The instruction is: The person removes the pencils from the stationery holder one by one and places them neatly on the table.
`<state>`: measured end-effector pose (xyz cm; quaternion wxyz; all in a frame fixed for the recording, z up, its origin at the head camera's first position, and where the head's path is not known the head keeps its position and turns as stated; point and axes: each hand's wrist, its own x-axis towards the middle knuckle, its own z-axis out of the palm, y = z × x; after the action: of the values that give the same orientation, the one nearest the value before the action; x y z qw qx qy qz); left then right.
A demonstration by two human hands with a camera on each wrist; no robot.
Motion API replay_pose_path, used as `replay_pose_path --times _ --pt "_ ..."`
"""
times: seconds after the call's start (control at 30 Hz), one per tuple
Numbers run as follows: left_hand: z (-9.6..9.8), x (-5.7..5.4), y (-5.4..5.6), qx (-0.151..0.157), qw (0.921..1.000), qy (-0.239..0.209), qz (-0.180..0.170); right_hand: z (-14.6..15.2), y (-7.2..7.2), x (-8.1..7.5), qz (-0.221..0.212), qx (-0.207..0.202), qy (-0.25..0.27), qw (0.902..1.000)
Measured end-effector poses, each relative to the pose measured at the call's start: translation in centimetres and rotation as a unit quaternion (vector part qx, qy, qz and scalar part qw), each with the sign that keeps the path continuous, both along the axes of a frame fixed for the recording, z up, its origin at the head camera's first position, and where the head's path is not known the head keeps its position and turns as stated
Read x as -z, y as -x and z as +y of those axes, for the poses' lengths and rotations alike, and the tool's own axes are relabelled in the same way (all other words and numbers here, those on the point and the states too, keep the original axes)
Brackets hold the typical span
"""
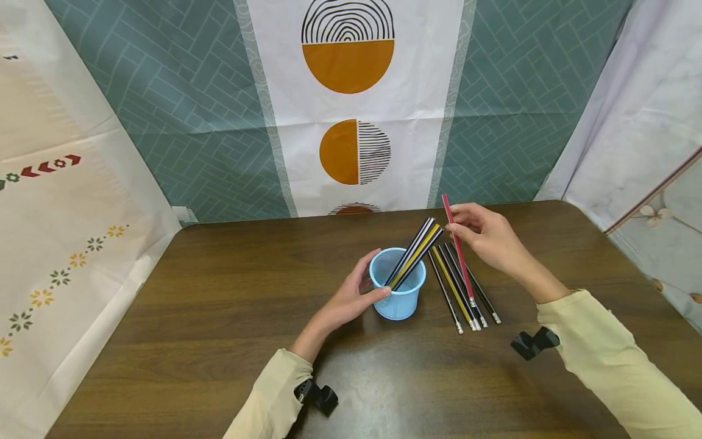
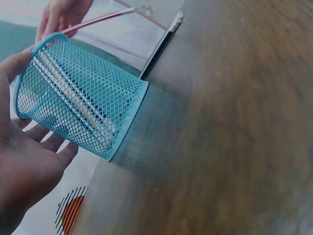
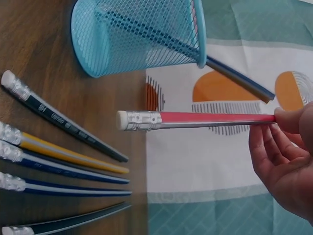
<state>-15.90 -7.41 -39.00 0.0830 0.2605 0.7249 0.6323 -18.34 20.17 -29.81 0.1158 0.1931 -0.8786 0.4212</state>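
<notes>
My left hand [image 1: 348,300] holds a light blue mesh pencil cup [image 1: 398,306], thumb at its near rim and fingers round its left side. Several striped pencils [image 1: 415,255], one yellow, lean to the right inside the cup. To the right of the cup, my right hand [image 1: 490,239] pinches a red pencil [image 1: 462,259] near its upper end. In the right wrist view that red pencil [image 3: 215,120] hangs apart from the cup, its white eraser end away from the fingers. Below it on the table lie several dark pencils [image 3: 63,117] and a yellow pencil [image 3: 73,152].
The brown wooden table [image 1: 219,305] spreads around the cup. A patterned cloth [image 1: 351,110] hangs behind its far edge, and pale cloths hang at the left and right. A black wrist mount [image 1: 317,397] sits on each sleeve.
</notes>
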Motion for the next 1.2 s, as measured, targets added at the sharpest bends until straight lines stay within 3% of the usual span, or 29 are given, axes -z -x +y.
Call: replay_pose_path --times 1.2 --pt "-0.1 0.1 0.1 0.005 0.9999 -0.008 0.006 2.8 3.0 4.3 -0.076 0.038 -0.073 0.9938"
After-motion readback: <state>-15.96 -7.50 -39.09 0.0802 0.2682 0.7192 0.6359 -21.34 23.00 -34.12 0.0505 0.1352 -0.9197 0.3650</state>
